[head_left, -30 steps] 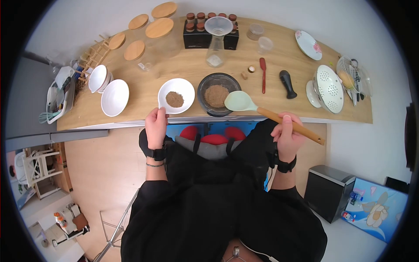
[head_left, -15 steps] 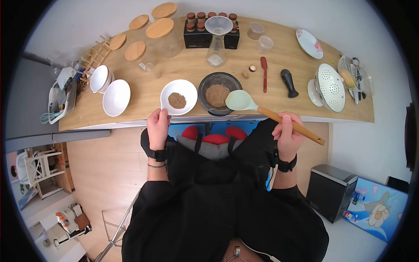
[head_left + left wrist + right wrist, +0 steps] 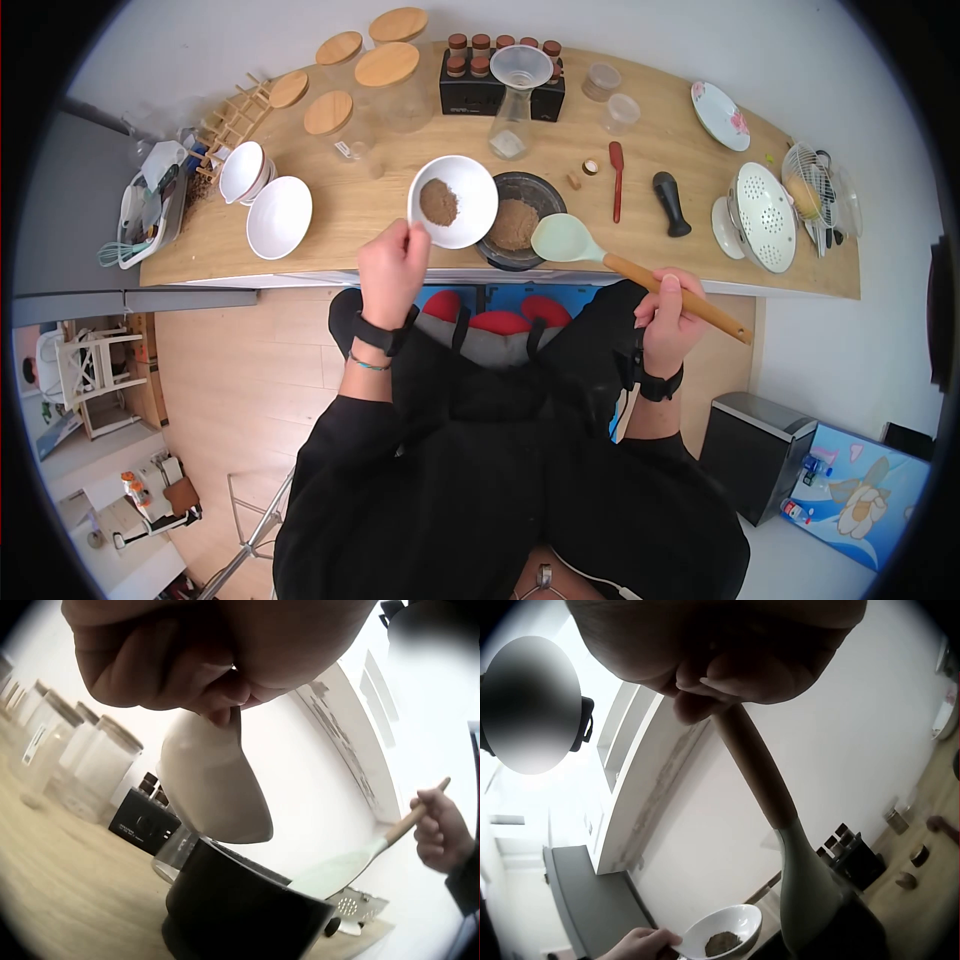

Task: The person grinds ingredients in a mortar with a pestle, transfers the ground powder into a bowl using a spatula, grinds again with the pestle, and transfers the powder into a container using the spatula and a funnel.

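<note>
Observed, left to right: left hand [image 3: 393,262] clamped on edge of round, glossy white bowl [image 3: 475,200] of brown powder [image 3: 439,203], held over left side of deep black round vessel [image 3: 232,904], likely high to clear its rim; right hand [image 3: 672,322], well apart, gripping pale-green spoon [image 3: 575,242] by wooden handle [image 3: 635,275], seemingly out of bowl's way

Wht. bowl [image 3: 475,205], upper ctr. of head frame: tilted above l. rim of blk. vessel [image 3: 530,186]; dk. brn. powder [image 3: 438,202] inside. Vessel: upright, w/ lt. brn. powder [image 3: 515,224]. Spoon [image 3: 630,271]: mint head at r. rim, wood handle slanting lower r.
</note>
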A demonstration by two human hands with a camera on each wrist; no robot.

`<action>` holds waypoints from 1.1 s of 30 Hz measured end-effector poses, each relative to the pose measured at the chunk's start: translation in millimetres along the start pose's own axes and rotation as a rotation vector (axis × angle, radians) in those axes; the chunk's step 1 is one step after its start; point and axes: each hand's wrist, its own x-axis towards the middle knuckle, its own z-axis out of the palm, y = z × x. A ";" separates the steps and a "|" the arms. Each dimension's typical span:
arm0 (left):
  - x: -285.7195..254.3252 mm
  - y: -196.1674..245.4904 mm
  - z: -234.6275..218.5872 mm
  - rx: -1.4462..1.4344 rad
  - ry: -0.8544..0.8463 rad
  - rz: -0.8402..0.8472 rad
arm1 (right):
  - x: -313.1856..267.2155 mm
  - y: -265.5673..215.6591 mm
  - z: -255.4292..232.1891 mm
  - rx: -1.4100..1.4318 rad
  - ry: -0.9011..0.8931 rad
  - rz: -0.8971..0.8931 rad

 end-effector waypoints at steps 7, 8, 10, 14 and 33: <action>5.3 24.9 28.5 0.383 0.098 0.560 | -3.5 -2.4 -8.1 0.052 0.065 -0.061; 4.5 23.0 32.6 0.382 0.095 0.560 | -5.0 -2.6 -9.9 0.051 0.067 -0.059; 3.1 18.5 39.1 0.387 0.103 0.621 | -7.5 -2.8 -12.4 0.115 0.050 -0.057; 1.5 16.3 43.2 0.340 0.083 0.608 | -12.3 -2.7 -6.0 0.219 -0.013 -0.074; 1.4 29.3 39.4 0.138 -0.030 0.368 | -15.3 -23.6 34.5 0.020 -0.272 -0.177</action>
